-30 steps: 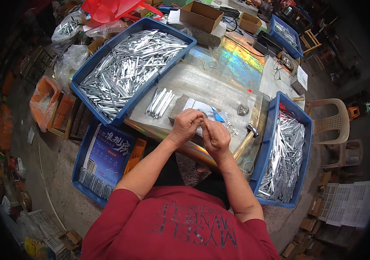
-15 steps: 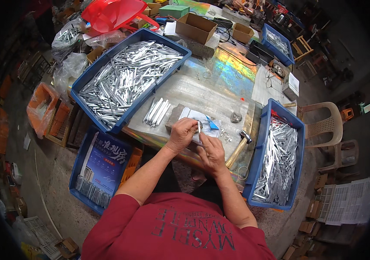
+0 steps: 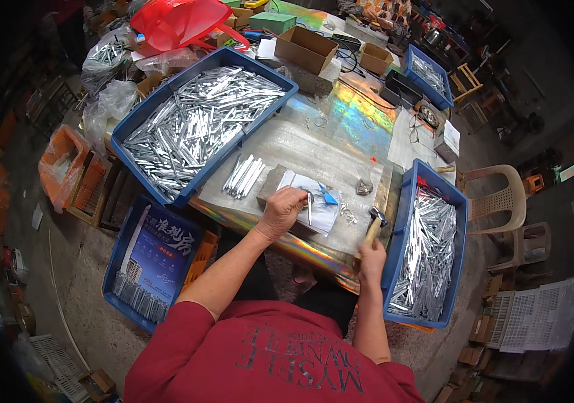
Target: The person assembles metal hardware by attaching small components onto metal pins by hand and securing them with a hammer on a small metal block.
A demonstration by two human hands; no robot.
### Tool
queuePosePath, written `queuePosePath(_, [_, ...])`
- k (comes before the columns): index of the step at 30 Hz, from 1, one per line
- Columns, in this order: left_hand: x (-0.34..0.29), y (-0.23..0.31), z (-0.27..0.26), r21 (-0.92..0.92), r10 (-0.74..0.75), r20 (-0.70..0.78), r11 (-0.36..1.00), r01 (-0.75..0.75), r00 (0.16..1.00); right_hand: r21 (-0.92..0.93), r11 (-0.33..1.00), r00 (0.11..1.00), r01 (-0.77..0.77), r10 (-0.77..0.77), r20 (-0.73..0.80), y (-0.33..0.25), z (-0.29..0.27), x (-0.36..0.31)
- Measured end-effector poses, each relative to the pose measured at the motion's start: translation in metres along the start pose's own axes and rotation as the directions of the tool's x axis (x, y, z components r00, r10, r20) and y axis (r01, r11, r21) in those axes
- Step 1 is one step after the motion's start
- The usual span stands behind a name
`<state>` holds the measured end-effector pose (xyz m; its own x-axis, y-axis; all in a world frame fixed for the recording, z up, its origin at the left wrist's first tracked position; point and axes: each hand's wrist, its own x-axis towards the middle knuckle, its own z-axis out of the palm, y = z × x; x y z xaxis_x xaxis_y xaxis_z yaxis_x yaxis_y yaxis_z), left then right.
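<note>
My left hand (image 3: 283, 213) pinches a thin silvery metal strip (image 3: 310, 212), held upright over a white paper sheet (image 3: 326, 218) with a blue patch. The sheet lies partly on a grey block (image 3: 271, 183). My right hand (image 3: 371, 262) is closed around the wooden handle of a hammer (image 3: 373, 232), its metal head at the far end. Between the hands, small metal bits (image 3: 348, 213) are scattered on the table. A greyish lump (image 3: 364, 187) sits farther back. Left of the block, several metal strips (image 3: 244, 176) lie side by side.
A large blue bin (image 3: 275, 107) of metal strips stands at the table's left; another blue bin (image 3: 463, 232) of strips is close to my right forearm. Below left sits a blue crate (image 3: 113, 269) with a printed poster. Cardboard boxes (image 3: 305, 50) are at the back; a plastic chair (image 3: 512, 195) stands right.
My right hand has left the strip, moved right and taken hold of the hammer's handle. My left hand stays in nearly the same place with the strip.
</note>
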<state>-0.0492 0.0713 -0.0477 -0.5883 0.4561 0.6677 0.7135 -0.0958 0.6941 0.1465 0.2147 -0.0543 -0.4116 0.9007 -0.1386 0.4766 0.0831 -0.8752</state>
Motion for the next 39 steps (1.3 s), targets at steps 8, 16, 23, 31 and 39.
queuePosePath(8, [0.000,0.001,-0.001,-0.009,0.012,-0.005,1.000,-0.012,1.000,0.674,0.731,0.974,-0.105,-0.061,0.218,-0.070,-0.004,-0.039])
queuePosePath(16, [-0.002,0.001,0.000,0.018,0.000,-0.007,1.000,0.000,1.000,0.086,0.899,0.766,0.430,-0.413,0.492,-0.101,-0.003,-0.052])
queuePosePath(23, [-0.005,-0.003,0.000,0.013,0.015,-0.061,1.000,-0.014,0.998,0.209,0.826,0.789,0.524,-0.563,0.247,-0.157,-0.029,-0.075])
queuePosePath(31, [-0.005,-0.002,0.000,0.023,0.039,0.008,0.999,-0.039,0.999,-0.156,0.699,0.673,0.697,-0.563,0.480,-0.141,-0.017,-0.053])
queuePosePath(39, [-0.003,0.000,0.003,0.019,0.025,-0.032,1.000,-0.024,0.999,-0.138,0.549,0.556,0.824,-0.738,0.382,-0.139,-0.013,-0.057])
